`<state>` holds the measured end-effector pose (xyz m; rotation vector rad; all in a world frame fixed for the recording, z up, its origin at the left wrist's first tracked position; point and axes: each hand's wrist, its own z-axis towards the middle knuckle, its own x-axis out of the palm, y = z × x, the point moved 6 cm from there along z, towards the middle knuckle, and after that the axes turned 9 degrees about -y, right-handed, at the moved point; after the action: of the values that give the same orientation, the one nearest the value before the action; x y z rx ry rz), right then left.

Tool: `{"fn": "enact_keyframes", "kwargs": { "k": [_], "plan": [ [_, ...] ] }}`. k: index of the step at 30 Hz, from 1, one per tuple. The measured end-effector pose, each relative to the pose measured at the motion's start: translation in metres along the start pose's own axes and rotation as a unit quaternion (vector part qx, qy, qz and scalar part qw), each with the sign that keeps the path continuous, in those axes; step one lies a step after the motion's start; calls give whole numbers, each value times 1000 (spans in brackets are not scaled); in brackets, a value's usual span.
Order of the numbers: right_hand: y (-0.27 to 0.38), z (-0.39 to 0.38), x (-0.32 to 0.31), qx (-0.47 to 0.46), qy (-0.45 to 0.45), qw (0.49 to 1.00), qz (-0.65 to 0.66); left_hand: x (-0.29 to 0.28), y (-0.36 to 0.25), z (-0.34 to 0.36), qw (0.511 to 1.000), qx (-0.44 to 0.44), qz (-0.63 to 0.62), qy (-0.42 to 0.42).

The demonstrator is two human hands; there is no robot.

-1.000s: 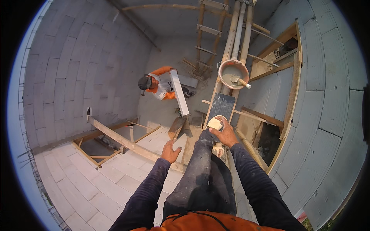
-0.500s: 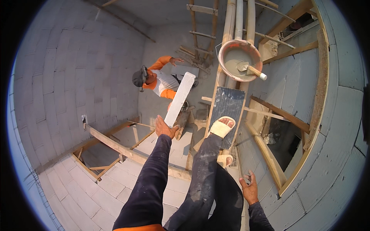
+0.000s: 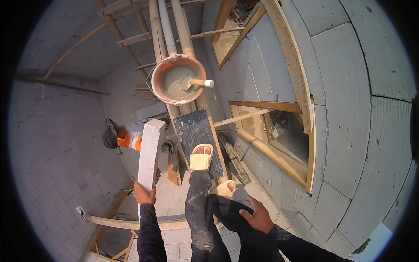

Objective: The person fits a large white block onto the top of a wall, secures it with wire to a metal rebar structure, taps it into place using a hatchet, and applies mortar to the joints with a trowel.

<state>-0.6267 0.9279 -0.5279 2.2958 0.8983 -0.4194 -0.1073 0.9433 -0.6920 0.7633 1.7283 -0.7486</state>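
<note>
My left hand (image 3: 145,193) is closed around the lower part of a long, pale grey lightweight building block (image 3: 150,146), which stands tilted nearly on end. At the block's right edge a few more fingers show, and whose they are I cannot tell. My right hand (image 3: 258,216) holds nothing; its fingers are apart beside my bent knee. Beyond the block is a co-worker (image 3: 131,136) in a dark cap and an orange and white top, partly hidden by it. A bucket (image 3: 158,94) of grey mortar has a trowel (image 3: 198,82) lying in it.
My sandalled feet stand on a narrow scaffold, one on a dark board (image 3: 190,126) laid over bamboo poles (image 3: 178,26). A block wall (image 3: 345,56) with a wood-framed opening (image 3: 288,135) rises at the right. A wooden beam (image 3: 174,225) crosses below on the left.
My view has swung to the right. My left hand has gone from touching the block's end to wrapping around it, and the block is more upright. My right hand has come in toward my knee.
</note>
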Motion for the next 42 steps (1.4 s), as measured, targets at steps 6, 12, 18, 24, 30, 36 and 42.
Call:
{"fn": "enact_keyframes", "kwargs": {
  "k": [6,12,18,24,30,36,42],
  "plan": [
    [151,-77,-39,-216,36,975,33,-130,-36,-55,992,48,0,115],
    [260,-173,-47,-423,-29,906,-10,-283,-119,-136,960,224,44,162],
    [274,-232,-75,-451,-56,869,-197,-437,-240,-213,876,374,201,230],
    [241,-291,-135,-411,-206,870,-179,-524,-331,-268,770,588,202,147],
    [181,-415,-231,-382,-312,856,-157,-588,-378,-326,684,710,147,76],
    [148,-501,-282,-276,-324,895,-134,-642,-414,-321,616,768,157,79],
    [172,-623,-367,-235,-455,843,-167,-798,-502,-385,498,863,85,-7]
  ]
}}
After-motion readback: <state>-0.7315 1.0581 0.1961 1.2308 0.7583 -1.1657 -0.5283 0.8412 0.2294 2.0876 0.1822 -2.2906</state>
